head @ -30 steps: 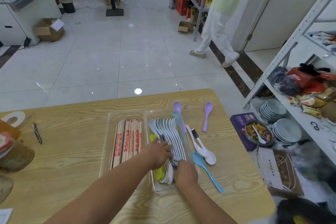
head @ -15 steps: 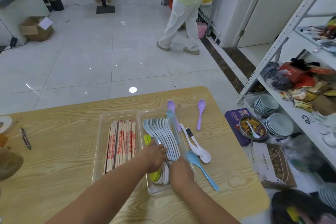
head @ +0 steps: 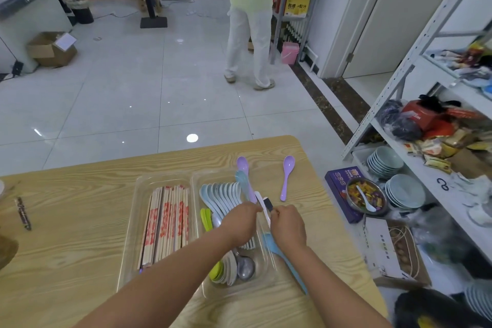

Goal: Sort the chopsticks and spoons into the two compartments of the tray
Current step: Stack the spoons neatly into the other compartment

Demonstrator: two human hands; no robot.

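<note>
Both hands have risen off the spoons (head: 223, 194); the right hand (head: 288, 226) pinches a white spoon (head: 262, 201); the left hand (head: 239, 224) curls beside it, hold unclear.

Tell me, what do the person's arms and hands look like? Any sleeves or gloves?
The left hand and right hand are bare: no gloves, and no ring, watch or bracelet shows. No sleeves are in view on either arm.

From my remote seat I see glossy white floor tiles (head: 127, 93) past the wooden table's (head: 66, 221) far edge, catching a round light glare (head: 192, 138). White metal shelving (head: 415, 42) stands right; a cardboard box (head: 49, 52) sits far left.
</note>
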